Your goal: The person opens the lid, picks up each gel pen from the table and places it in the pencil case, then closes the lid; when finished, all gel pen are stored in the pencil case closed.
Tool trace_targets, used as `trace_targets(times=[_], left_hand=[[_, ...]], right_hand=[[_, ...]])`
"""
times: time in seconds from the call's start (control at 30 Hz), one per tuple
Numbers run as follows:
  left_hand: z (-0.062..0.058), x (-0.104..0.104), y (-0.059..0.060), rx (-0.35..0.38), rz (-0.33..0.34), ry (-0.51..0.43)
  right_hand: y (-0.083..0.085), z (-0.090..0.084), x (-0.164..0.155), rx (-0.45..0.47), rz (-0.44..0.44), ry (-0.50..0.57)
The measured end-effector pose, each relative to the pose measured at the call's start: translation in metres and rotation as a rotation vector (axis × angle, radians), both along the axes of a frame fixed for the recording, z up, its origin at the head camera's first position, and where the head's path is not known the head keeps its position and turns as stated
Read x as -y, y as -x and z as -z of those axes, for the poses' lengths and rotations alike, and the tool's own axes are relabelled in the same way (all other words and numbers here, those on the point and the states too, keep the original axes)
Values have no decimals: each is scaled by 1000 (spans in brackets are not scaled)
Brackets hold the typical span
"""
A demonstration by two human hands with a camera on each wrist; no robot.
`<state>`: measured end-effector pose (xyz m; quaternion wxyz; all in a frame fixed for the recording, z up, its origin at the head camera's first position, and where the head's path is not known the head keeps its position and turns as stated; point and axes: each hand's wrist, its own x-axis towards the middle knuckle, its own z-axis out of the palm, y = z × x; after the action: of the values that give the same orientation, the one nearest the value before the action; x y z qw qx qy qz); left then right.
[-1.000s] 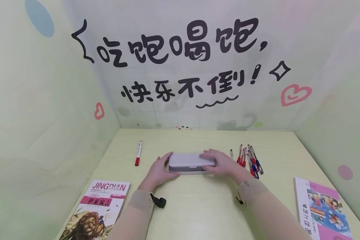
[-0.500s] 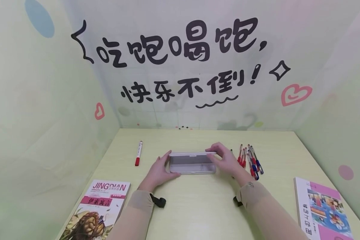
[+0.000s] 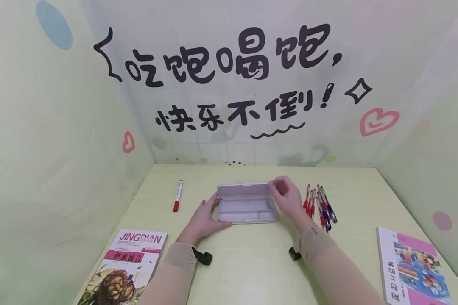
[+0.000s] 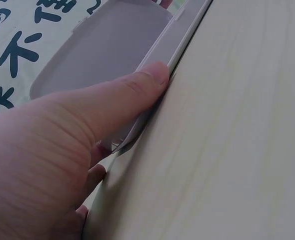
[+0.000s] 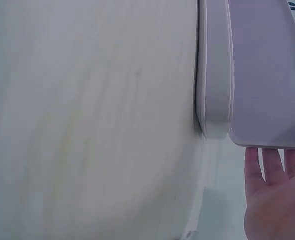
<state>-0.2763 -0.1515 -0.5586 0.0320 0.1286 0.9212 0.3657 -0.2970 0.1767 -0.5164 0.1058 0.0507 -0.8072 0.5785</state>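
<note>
An open grey-white pencil case lies at the middle of the table, its divided inside bare of pens. The hinged lid stands up at the back. My left hand grips the case's left end; in the left wrist view the thumb presses along the front wall, the other fingers partly hidden behind the end. With the right hand I hold the raised lid by its right edge. The right wrist view has several fingers against that edge, the thumb out of sight.
Several red and blue pens lie right of the right hand. A white marker with a red cap lies at the back left. One book is at the front left, another at the front right. Printed cloth walls enclose the table.
The pencil case's lid has swung from nearly closed to upright, the right hand moving up and back with it. The left hand has kept its grip on the case's left end.
</note>
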Motion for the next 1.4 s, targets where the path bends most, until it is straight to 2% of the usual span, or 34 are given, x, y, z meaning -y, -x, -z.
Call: trace_targets(times=[0.17,0.33,0.6,0.7,0.97,1.1,1.4], left_hand=[[-4,-1,1,-23,28,-23],[-9,-2,1,-32,49,-38],[-9,-1,-2,32,-9,-47],[-7,1,-4,48,-25,-57],[-3,-2,-11,95,-37,-89],[-3,-4,-11,99,-39,-83],[-12,-5,-7,68,-20,-63]], right_hand=[[7,0,4,15,39,16],[9,-4,7,57,28,26],[12,-4,13,186,-14,14],[12,-3,16,222,-32,-9],[6,2,16,300,-52,-147],[-2,1,14,285,-42,-190],[-23,-2,-17,122,96,-231]])
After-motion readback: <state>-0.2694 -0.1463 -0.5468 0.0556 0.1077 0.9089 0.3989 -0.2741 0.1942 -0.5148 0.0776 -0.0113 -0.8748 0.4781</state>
